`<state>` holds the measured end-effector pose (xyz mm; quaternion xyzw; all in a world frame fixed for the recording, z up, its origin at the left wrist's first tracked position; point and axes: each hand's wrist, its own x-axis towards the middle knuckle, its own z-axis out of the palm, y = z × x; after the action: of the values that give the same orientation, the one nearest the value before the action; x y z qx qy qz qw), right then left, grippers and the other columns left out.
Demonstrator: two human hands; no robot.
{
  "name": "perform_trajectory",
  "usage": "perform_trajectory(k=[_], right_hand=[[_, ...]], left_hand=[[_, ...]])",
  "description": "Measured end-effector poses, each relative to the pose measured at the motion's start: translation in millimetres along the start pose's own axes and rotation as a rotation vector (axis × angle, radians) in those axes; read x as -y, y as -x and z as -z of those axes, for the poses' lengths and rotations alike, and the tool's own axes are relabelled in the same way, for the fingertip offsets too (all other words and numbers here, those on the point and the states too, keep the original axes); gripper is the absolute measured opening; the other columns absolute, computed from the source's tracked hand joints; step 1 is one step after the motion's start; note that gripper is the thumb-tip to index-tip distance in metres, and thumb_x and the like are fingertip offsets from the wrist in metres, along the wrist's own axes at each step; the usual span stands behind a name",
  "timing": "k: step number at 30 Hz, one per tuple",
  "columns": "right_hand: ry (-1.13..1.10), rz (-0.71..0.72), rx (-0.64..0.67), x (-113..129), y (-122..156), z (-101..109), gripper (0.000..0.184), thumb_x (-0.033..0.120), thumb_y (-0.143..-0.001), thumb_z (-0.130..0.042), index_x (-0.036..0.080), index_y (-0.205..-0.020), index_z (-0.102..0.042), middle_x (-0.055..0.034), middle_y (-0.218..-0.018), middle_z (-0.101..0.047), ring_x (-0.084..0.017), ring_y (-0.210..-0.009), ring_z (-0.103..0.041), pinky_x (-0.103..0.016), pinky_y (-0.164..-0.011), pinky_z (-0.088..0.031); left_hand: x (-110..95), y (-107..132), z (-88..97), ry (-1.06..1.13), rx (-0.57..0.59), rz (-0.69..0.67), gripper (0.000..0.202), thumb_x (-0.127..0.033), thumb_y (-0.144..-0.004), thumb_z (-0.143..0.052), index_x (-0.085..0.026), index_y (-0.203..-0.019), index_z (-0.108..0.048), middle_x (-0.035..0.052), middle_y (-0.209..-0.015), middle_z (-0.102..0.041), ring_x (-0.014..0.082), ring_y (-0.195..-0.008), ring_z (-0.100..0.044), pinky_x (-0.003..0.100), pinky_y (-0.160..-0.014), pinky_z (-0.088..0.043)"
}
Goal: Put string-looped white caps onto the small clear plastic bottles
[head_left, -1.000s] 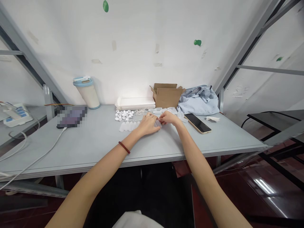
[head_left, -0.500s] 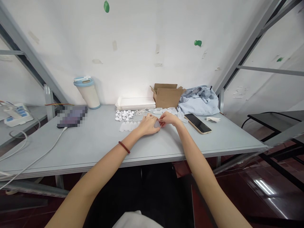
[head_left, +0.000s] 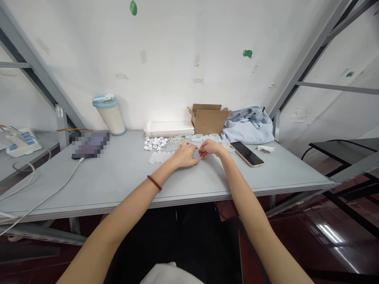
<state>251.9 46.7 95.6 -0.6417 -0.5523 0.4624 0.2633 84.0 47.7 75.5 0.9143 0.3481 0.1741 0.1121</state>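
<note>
My left hand [head_left: 184,155] curls over a small translucent plastic piece [head_left: 196,154] on the grey table and holds it. At that piece's right side, the fingertips of my right hand [head_left: 210,147] are pinched together on its edge. Left of my hands, several similar translucent pieces [head_left: 159,157] lie side by side in a row, partly covered by my left hand. Behind them are a heap of small white cap-like parts [head_left: 155,142] and a tangle of thin white strands [head_left: 175,139]. More loose translucent pieces [head_left: 214,137] lie behind my right hand.
A phone [head_left: 247,154] and a crumpled tissue [head_left: 266,148] lie to the right. Along the wall stand a white stack [head_left: 170,129], an open cardboard box [head_left: 209,121] and a light blue cloth [head_left: 248,128]. A tumbler [head_left: 110,116] and a charging cable [head_left: 63,184] are leftward.
Both hands stay at almost the same spot over the translucent piece, with only a slight shift of the fingers. Nothing else on the table has visibly moved.
</note>
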Motion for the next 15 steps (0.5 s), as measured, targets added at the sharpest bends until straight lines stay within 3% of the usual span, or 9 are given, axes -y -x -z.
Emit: perform_trajectory(k=[4,8,12,15], right_hand=[[-0.020,-0.004,0.016,-1,0,2,0.025,0.002,-0.075,-0.066,0.010,-0.052,-0.061,-0.0085,-0.050,-0.065,-0.016,-0.045,-0.063,-0.025,-0.050,-0.055],[-0.023,-0.005,-0.031,-1,-3,3,0.027,0.005,-0.077,-0.064,0.011,-0.051,-0.058,-0.0101,-0.048,-0.064,-0.017,-0.043,-0.062,-0.027,-0.047,-0.053],[0.070,0.064,-0.259,-5,-12,2,0.028,0.013,-0.083,-0.058,0.013,-0.055,-0.057,-0.0088,-0.051,-0.064,-0.016,-0.040,-0.058,-0.028,-0.046,-0.048],[0.256,0.217,-0.527,-11,-24,0,0.020,0.017,-0.085,-0.053,0.013,-0.069,-0.064,-0.0108,-0.069,-0.069,-0.019,-0.057,-0.063,-0.030,-0.058,-0.049]], left_hand=[[9,-4,1.2,0.103,-0.042,0.024,0.049,-0.043,-0.076,-0.056,-0.014,-0.114,-0.062,0.0152,-0.119,-0.062,0.0363,-0.122,-0.041,0.048,-0.097,-0.036],[28,-9,9.8,0.204,-0.174,0.142,0.040,-0.039,-0.082,-0.048,-0.016,-0.110,-0.065,0.0110,-0.117,-0.065,0.0320,-0.119,-0.046,0.043,-0.099,-0.037],[57,-13,20.4,0.197,-0.294,0.246,0.039,-0.022,-0.086,-0.033,-0.015,-0.089,-0.071,0.0101,-0.096,-0.071,0.0275,-0.098,-0.058,0.040,-0.096,-0.038],[76,-13,23.5,0.134,-0.357,0.309,0.039,-0.022,-0.083,-0.034,-0.013,-0.080,-0.072,0.0129,-0.087,-0.071,0.0314,-0.101,-0.056,0.043,-0.098,-0.035]])
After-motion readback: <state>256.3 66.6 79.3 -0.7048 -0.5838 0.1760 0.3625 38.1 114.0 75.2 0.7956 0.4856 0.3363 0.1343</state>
